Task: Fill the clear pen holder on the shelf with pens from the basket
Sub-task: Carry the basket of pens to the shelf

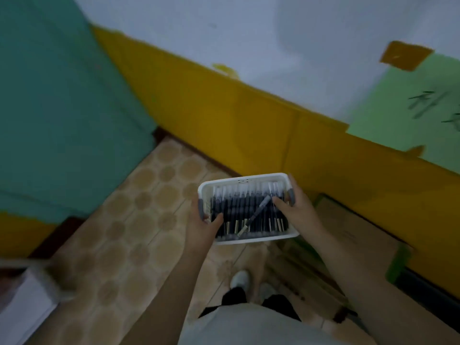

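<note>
Both hands carry a white rectangular plastic basket above the patterned tan tile floor. The left hand grips its left rim, fingers curled round it; the right hand grips the right rim. Dark pens lie in rows inside, one pen slanted on top.

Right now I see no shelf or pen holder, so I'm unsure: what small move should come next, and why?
Probably carry the white plastic basket of dark pens on toward the shelf: both hands, left and right, grip its sides, and no holder is in view.
</note>
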The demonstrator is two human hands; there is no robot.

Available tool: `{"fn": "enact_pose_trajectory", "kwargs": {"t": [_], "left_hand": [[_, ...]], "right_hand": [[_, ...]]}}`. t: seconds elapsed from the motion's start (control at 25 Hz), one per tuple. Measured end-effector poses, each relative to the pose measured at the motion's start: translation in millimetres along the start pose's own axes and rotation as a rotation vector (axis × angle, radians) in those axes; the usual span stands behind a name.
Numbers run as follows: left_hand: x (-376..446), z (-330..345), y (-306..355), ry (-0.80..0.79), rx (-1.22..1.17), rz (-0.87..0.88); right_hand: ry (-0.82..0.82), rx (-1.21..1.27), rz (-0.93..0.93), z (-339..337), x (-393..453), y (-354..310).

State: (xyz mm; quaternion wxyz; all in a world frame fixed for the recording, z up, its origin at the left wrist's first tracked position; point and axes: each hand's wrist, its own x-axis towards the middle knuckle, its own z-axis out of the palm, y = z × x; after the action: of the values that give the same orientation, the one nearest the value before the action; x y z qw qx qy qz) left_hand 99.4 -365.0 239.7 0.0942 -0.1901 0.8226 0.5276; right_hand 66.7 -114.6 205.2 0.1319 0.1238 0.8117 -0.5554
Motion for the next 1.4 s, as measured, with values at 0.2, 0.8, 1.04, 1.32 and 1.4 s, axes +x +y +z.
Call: {"fn": "enact_pose_trajectory", "kwargs": {"t": [0.2, 0.8, 1.04, 1.32, 1.4], "left_hand": [[-62, -68, -50, 0.273, -0.123, -0.184], [-304, -320, -266, 0.979, -0.438, -0.427], [-390, -393, -329, 1.21, -0.522, -0.533], [-433, -464, -389, 1.425, -0.667, -0.663], [-438, -492, -408, 1.475, -0.683, -0.697]], "right_hand": [[-0.311, -0.095, -0.105, 86, -4, -36], [-1.048, -0.398, -0.407, 460, -223, -143], [-1.276, -0.473, -0.444, 595, -318, -156], [-1.501, -0.586, -0.531, 740, -394, -184], [-1.567, -0.615, -0.569, 791, -412, -193]]}}
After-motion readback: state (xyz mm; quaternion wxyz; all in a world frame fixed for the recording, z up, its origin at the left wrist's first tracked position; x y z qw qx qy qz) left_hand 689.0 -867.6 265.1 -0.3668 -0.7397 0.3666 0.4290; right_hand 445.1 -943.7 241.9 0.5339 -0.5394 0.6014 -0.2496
